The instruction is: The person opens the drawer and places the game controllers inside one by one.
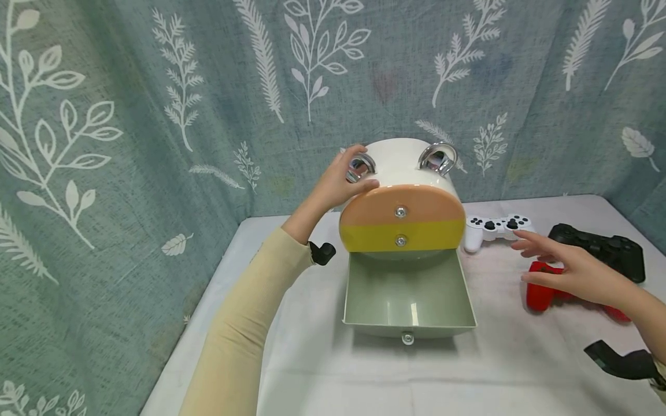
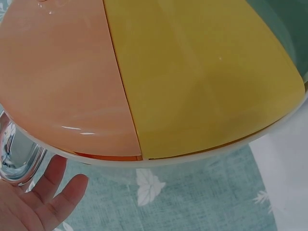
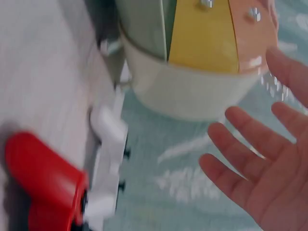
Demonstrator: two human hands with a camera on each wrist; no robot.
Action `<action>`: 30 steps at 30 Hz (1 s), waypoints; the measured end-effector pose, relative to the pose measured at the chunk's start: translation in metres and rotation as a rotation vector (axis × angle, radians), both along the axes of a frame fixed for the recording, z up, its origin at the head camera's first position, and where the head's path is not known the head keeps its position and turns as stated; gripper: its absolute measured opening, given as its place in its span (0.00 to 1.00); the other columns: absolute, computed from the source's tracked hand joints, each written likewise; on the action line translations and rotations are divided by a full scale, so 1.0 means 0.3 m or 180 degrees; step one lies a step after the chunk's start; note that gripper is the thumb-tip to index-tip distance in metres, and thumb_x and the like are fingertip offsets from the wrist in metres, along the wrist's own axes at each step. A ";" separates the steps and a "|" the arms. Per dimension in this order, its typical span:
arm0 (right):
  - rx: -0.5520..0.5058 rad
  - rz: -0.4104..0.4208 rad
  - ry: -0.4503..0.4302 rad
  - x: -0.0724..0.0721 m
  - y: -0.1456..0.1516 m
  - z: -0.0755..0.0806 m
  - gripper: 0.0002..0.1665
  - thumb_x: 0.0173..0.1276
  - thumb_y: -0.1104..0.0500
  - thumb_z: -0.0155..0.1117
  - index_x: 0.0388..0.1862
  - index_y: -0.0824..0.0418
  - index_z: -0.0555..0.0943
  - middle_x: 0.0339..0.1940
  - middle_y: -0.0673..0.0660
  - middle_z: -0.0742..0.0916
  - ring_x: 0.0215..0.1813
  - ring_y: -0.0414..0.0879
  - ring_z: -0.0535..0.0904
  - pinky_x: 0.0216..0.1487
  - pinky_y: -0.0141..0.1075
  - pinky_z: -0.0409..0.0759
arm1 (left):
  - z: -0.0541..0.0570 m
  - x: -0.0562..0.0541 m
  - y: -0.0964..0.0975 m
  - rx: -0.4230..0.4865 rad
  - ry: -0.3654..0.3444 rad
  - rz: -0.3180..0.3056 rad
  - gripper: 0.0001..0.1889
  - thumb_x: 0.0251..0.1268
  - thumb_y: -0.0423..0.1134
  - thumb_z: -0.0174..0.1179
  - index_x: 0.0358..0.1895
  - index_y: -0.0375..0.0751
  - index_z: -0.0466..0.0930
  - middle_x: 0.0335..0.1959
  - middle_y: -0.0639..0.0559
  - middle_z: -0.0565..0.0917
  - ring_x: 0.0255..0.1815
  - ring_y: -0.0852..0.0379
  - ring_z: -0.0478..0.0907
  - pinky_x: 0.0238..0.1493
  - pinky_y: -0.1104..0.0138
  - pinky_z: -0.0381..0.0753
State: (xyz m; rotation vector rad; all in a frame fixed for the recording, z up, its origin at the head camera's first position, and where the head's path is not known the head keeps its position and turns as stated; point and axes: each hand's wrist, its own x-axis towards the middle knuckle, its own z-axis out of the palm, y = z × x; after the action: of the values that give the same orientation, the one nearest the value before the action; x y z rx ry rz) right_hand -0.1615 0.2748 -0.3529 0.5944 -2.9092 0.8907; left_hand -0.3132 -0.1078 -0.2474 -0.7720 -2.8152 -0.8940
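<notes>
A white round-topped drawer box (image 1: 400, 156) stands mid-table, with an orange drawer front (image 1: 372, 205) above a yellow one (image 1: 372, 237). Below them, a pale green drawer (image 1: 406, 289) is pulled out toward me. My left hand (image 1: 340, 179) rests against the box's upper left side at a chrome ring (image 1: 366, 164), thumb along the front edge. In the left wrist view its visible fingers (image 2: 72, 192) are nearly straight by the rim. My right hand (image 1: 577, 271) hovers with spread fingers above a red game controller (image 1: 541, 289), touching nothing visible.
A white game controller (image 1: 473, 234) lies right of the box, and a black one (image 1: 619, 254) lies farther right, partly behind the right hand. A second chrome ring (image 1: 429, 155) tops the box. Leaf-patterned curtains (image 1: 218, 86) hang behind and left of the white-covered table (image 1: 322, 370).
</notes>
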 end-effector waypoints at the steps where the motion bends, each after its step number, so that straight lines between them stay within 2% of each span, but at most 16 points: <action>1: 0.0034 -0.0018 -0.0010 -0.004 0.017 -0.004 0.49 0.57 0.55 0.69 0.72 0.60 0.54 0.57 0.66 0.76 0.52 0.45 0.74 0.45 0.52 0.77 | 0.001 0.000 0.000 0.0002 0.0011 -0.0004 0.40 0.53 0.58 0.62 0.68 0.56 0.53 0.58 0.45 0.64 0.48 0.53 0.69 0.43 0.60 0.75; 2: 0.0035 -0.0038 -0.0023 -0.008 0.036 -0.009 0.49 0.57 0.55 0.69 0.72 0.60 0.53 0.57 0.64 0.76 0.53 0.43 0.74 0.45 0.54 0.77 | 0.003 0.001 0.001 0.0002 0.0016 -0.0006 0.40 0.53 0.58 0.61 0.68 0.56 0.53 0.59 0.45 0.64 0.48 0.52 0.69 0.43 0.60 0.75; 3: 0.0042 -0.0076 0.0000 -0.013 0.054 -0.015 0.50 0.55 0.56 0.70 0.72 0.60 0.53 0.57 0.62 0.76 0.52 0.36 0.73 0.45 0.49 0.78 | 0.004 0.002 0.002 -0.0001 0.0024 -0.0008 0.40 0.53 0.59 0.61 0.68 0.56 0.53 0.59 0.45 0.64 0.48 0.53 0.69 0.43 0.59 0.75; 4: 0.0031 -0.0099 0.0010 -0.017 0.072 -0.020 0.50 0.55 0.56 0.70 0.72 0.60 0.53 0.57 0.62 0.76 0.50 0.28 0.70 0.45 0.49 0.78 | 0.005 0.001 0.002 -0.0013 0.0024 -0.0005 0.40 0.53 0.59 0.61 0.68 0.56 0.53 0.60 0.45 0.64 0.48 0.52 0.69 0.44 0.59 0.75; 5: 0.0015 -0.0132 0.0001 -0.022 0.090 -0.026 0.51 0.54 0.56 0.71 0.72 0.61 0.53 0.57 0.57 0.76 0.50 0.23 0.68 0.45 0.45 0.78 | 0.005 0.000 0.003 -0.0022 0.0021 -0.0006 0.40 0.53 0.59 0.61 0.68 0.56 0.53 0.60 0.46 0.63 0.48 0.52 0.69 0.44 0.59 0.75; 7: 0.0025 -0.0206 0.0032 -0.034 0.124 -0.041 0.51 0.54 0.57 0.71 0.72 0.60 0.53 0.56 0.54 0.76 0.45 0.11 0.57 0.43 0.41 0.78 | 0.005 -0.003 0.003 -0.0032 0.0011 -0.0009 0.40 0.53 0.58 0.61 0.68 0.57 0.53 0.62 0.46 0.63 0.49 0.52 0.70 0.44 0.58 0.75; 10: 0.0006 -0.0226 -0.0058 -0.052 0.168 -0.065 0.53 0.54 0.58 0.71 0.72 0.62 0.50 0.59 0.64 0.73 0.45 0.11 0.53 0.45 0.52 0.74 | 0.003 -0.006 0.003 -0.0034 0.0006 -0.0012 0.40 0.53 0.58 0.61 0.68 0.57 0.53 0.63 0.46 0.62 0.49 0.52 0.70 0.44 0.58 0.75; 11: 0.0025 -0.0250 -0.0091 -0.057 0.180 -0.076 0.53 0.54 0.58 0.71 0.72 0.63 0.50 0.59 0.64 0.73 0.45 0.12 0.53 0.45 0.52 0.73 | 0.002 -0.006 0.003 -0.0025 0.0006 -0.0014 0.40 0.53 0.58 0.61 0.68 0.57 0.53 0.63 0.46 0.62 0.49 0.52 0.70 0.44 0.58 0.75; 12: 0.0035 -0.0238 -0.0162 -0.061 0.190 -0.085 0.53 0.54 0.58 0.71 0.72 0.65 0.50 0.59 0.70 0.71 0.50 0.17 0.56 0.45 0.58 0.70 | 0.001 -0.007 0.002 -0.0015 0.0007 -0.0017 0.40 0.54 0.57 0.61 0.68 0.56 0.53 0.62 0.46 0.62 0.49 0.52 0.69 0.44 0.58 0.75; 13: 0.0056 -0.0249 -0.0252 -0.065 0.199 -0.096 0.54 0.54 0.57 0.71 0.72 0.65 0.49 0.59 0.71 0.70 0.55 0.24 0.59 0.46 0.61 0.69 | 0.000 -0.006 0.002 -0.0006 0.0003 -0.0018 0.40 0.54 0.57 0.62 0.68 0.56 0.53 0.62 0.46 0.62 0.48 0.52 0.69 0.44 0.58 0.75; 15: 0.0079 -0.0200 -0.0417 -0.070 0.216 -0.119 0.54 0.54 0.57 0.70 0.70 0.69 0.49 0.59 0.75 0.67 0.62 0.44 0.60 0.45 0.68 0.63 | -0.001 -0.004 0.002 -0.0003 -0.0003 -0.0009 0.40 0.53 0.58 0.62 0.68 0.56 0.53 0.61 0.46 0.63 0.48 0.52 0.69 0.44 0.58 0.75; 16: 0.0096 -0.0176 -0.0495 -0.072 0.224 -0.132 0.53 0.53 0.57 0.70 0.69 0.71 0.50 0.60 0.76 0.66 0.63 0.55 0.58 0.46 0.70 0.61 | -0.003 -0.004 0.001 -0.0004 -0.0004 -0.0004 0.40 0.53 0.58 0.62 0.68 0.57 0.53 0.61 0.46 0.63 0.48 0.53 0.69 0.44 0.58 0.75; 18: 0.0169 -0.0138 -0.0656 -0.074 0.236 -0.153 0.53 0.52 0.56 0.71 0.68 0.73 0.51 0.60 0.78 0.63 0.58 0.71 0.55 0.46 0.73 0.57 | -0.004 -0.003 0.000 -0.0001 0.0003 -0.0013 0.40 0.53 0.58 0.62 0.68 0.56 0.53 0.60 0.46 0.64 0.47 0.53 0.69 0.44 0.58 0.75; 24: 0.0457 -0.0126 -0.0788 -0.087 0.268 -0.206 0.49 0.50 0.54 0.72 0.63 0.75 0.58 0.58 0.81 0.64 0.55 0.74 0.59 0.45 0.71 0.63 | -0.003 -0.002 -0.003 0.0004 0.0034 -0.0021 0.40 0.53 0.58 0.62 0.68 0.55 0.53 0.60 0.46 0.64 0.47 0.53 0.70 0.43 0.58 0.75; 30: 0.0562 -0.0156 -0.1037 -0.090 0.287 -0.230 0.44 0.50 0.57 0.71 0.60 0.76 0.61 0.53 0.83 0.66 0.49 0.74 0.64 0.39 0.63 0.73 | -0.001 0.000 -0.002 -0.0013 0.0015 -0.0001 0.39 0.53 0.58 0.61 0.68 0.57 0.53 0.60 0.45 0.64 0.47 0.53 0.70 0.44 0.58 0.75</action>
State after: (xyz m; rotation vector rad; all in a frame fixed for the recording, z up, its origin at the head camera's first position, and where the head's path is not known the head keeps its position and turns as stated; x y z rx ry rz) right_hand -0.1884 0.3610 -0.4220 0.4181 -3.3047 0.7974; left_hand -0.3131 -0.1084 -0.2477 -0.7740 -2.8138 -0.8857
